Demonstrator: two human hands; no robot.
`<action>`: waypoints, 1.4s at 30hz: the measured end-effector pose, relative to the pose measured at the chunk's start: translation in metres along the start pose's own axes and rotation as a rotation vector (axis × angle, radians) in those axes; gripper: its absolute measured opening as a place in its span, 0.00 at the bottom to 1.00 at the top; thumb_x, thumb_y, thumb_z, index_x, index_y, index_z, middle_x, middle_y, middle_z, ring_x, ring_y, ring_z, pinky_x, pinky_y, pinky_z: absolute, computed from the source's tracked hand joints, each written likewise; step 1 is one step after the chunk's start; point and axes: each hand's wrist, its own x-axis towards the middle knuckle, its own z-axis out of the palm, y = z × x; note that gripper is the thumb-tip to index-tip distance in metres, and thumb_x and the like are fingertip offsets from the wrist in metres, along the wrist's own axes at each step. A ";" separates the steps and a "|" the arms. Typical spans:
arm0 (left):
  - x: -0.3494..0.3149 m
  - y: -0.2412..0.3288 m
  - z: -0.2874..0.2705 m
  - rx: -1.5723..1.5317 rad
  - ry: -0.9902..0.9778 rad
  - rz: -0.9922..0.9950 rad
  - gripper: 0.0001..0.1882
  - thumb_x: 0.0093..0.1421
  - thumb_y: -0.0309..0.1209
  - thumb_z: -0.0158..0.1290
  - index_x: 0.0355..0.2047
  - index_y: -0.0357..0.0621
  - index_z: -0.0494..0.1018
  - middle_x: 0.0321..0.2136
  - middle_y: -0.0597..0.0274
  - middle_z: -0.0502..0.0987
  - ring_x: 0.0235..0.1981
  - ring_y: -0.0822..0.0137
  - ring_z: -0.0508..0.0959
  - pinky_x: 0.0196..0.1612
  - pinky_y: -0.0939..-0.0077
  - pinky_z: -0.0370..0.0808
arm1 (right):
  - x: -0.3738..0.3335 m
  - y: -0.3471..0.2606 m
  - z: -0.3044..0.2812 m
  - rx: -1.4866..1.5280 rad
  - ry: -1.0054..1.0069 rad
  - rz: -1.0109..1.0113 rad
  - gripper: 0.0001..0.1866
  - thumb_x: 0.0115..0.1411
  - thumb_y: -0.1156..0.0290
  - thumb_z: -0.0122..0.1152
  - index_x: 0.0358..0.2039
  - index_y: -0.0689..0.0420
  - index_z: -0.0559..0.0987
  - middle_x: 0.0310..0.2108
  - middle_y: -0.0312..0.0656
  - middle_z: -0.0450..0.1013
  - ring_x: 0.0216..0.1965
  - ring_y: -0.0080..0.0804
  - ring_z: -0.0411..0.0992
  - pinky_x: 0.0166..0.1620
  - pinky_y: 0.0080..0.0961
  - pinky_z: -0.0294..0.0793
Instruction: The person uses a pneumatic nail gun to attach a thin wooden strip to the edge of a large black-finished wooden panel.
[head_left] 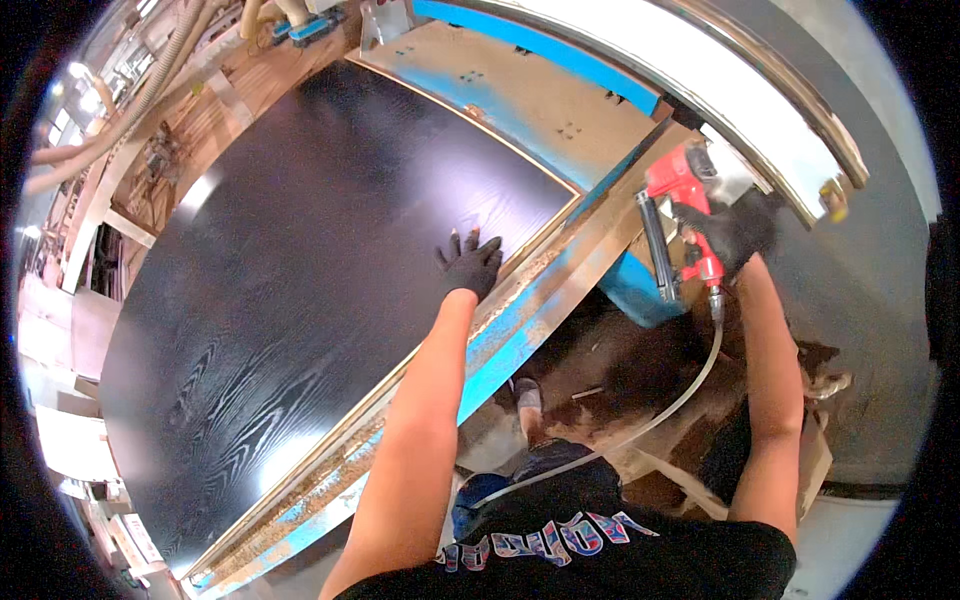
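A large black panel with a wood-grain face lies flat on a blue-edged bench, its pale edge strip running along my side. My left hand, in a dark glove with fingertips bare, rests flat on the panel near that edge, fingers spread. Off the panel's right end, my gloved right hand is wrapped round the handle of a red air nail gun. The gun is held up over the bench's right corner, apart from the panel. A pale air hose runs from the handle's base down past my body.
Beyond the panel, a brown board with blue overspray shows a few small holes. A long white beam with metal rails crosses the upper right. At far left stand wooden racks and a ribbed hose. Debris lies on the dark floor.
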 end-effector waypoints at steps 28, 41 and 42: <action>0.146 0.062 -0.034 0.026 -0.157 -0.015 0.47 0.39 0.73 0.52 0.62 0.87 0.55 0.70 0.67 0.39 0.68 0.38 0.35 0.61 0.26 0.31 | 0.186 0.021 0.079 -0.139 -0.437 0.045 0.15 0.55 0.53 0.64 0.27 0.50 0.74 0.16 0.27 0.63 0.18 0.19 0.62 0.22 0.22 0.64; 0.148 0.063 -0.034 0.034 -0.180 -0.026 0.50 0.38 0.75 0.51 0.63 0.86 0.52 0.70 0.66 0.39 0.68 0.38 0.35 0.60 0.25 0.31 | 0.177 0.006 0.076 -0.150 -0.433 0.150 0.13 0.56 0.57 0.64 0.35 0.52 0.75 0.15 0.28 0.64 0.14 0.18 0.62 0.19 0.21 0.62; 0.148 0.064 -0.035 0.035 -0.179 -0.029 0.50 0.38 0.75 0.50 0.63 0.86 0.53 0.70 0.66 0.39 0.68 0.38 0.35 0.60 0.25 0.31 | 0.177 0.007 0.076 -0.157 -0.431 0.149 0.13 0.56 0.57 0.64 0.36 0.52 0.75 0.15 0.28 0.64 0.14 0.18 0.62 0.19 0.20 0.62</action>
